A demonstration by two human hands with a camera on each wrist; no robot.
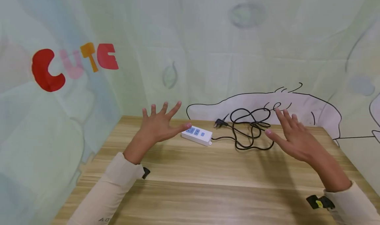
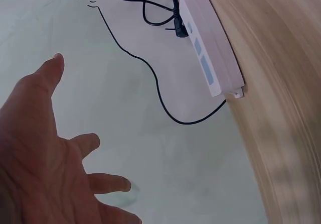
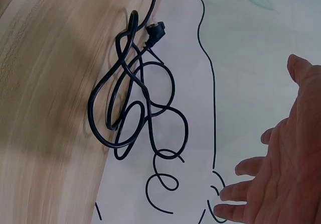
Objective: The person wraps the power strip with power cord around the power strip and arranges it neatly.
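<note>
A white power strip [image 1: 197, 135] with blue-grey sockets lies on the wooden table near its back edge. Its black cable [image 1: 252, 147] is heaped in loose loops to the right, and the black plug [image 1: 220, 123] rests beside the strip. My left hand [image 1: 157, 126] hovers with spread fingers left of the strip; in the left wrist view a gap separates hand and strip [image 2: 213, 45]. To the right of the loops, my right hand [image 1: 297, 141] is held up with straight fingers. In the right wrist view it is apart from the cable [image 3: 93, 116]. Neither hand holds anything.
A printed cloth [image 1: 207, 70] hangs along the back and sides of the table, with coloured letters at left and a line-drawn figure behind the cable. The wooden tabletop [image 1: 190, 198] stretches toward me. Dark straps show at both sleeve cuffs.
</note>
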